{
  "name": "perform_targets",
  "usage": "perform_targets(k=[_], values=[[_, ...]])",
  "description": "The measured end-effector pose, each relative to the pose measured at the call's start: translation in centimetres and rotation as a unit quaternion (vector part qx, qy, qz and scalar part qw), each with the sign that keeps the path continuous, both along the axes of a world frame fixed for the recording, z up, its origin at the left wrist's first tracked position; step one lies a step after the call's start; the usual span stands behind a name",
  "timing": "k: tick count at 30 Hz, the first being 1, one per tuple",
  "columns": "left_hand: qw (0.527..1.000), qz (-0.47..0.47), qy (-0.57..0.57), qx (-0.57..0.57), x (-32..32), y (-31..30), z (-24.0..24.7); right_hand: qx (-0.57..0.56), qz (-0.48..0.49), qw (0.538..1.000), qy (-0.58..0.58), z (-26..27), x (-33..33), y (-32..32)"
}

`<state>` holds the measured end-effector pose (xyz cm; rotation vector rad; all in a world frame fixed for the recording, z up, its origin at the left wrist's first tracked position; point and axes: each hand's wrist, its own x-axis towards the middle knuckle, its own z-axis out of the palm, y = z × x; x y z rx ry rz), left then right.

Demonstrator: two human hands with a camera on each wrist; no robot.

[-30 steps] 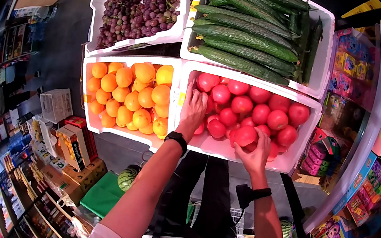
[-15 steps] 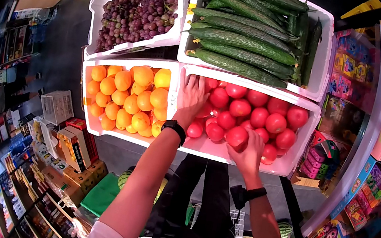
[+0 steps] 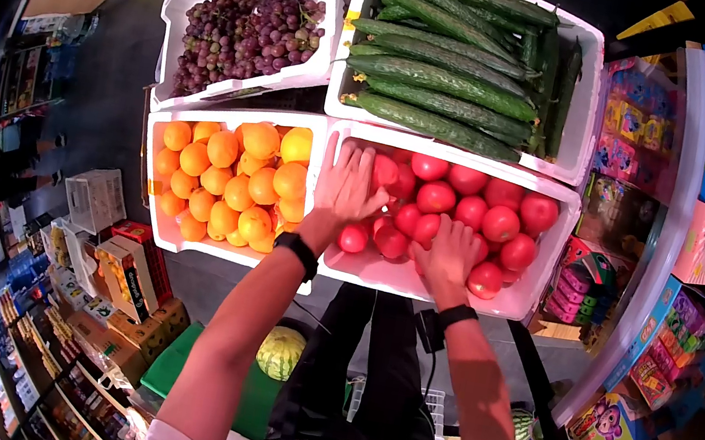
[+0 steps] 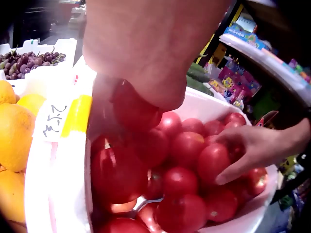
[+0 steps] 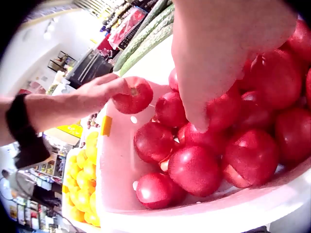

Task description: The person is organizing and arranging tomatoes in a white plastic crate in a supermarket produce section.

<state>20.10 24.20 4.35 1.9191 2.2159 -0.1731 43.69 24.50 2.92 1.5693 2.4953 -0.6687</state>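
Note:
Red tomatoes (image 3: 501, 223) fill much of a white foam box (image 3: 547, 281). At the box's left side, my left hand (image 3: 344, 186) grips a tomato (image 5: 133, 94), which the right wrist view shows near the left wall, above the others. From overhead, the back of the hand hides that tomato. My right hand (image 3: 448, 259) reaches into the middle of the pile near the front. Its thumb and fingers are bent round a tomato (image 4: 214, 162), seen in the left wrist view, among the other tomatoes.
Oranges (image 3: 238, 192) fill the adjoining box on the left. Behind stand a box of purple grapes (image 3: 254, 26) and one of long cucumbers (image 3: 451, 78). Shelves of packaged goods (image 3: 638, 128) run along the right. A watermelon (image 3: 281, 353) lies low by my legs.
My right hand has lowered the tomato it held up earlier into the pile, shifting slightly left. My left hand moved from the tomatoes to the left rim, then slightly back inward, thumb spread.

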Motion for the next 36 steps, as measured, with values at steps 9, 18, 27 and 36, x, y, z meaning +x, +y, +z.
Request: perform_targets(k=[9,18,27,36], values=[[0.924,0.201,-0.325,0.032,4.8,-9.9,3.1,-0.006,-0.053,0.995,-0.083,-0.7,-2.7,-1.0],[0.808,0.402,-0.430,0.002,6.1,-10.1,1.1,-0.129,0.120,0.935,0.307,3.6,-4.3,-1.3],[0.650,0.445,-0.612,0.077,2.5,-6.8,3.1,-0.095,-0.038,0.928,0.358,-0.6,-10.3,1.8],[0.575,0.449,-0.682,0.049,5.9,-11.6,1.7,0.121,-0.139,0.966,0.182,-4.7,-15.3,-0.3]])
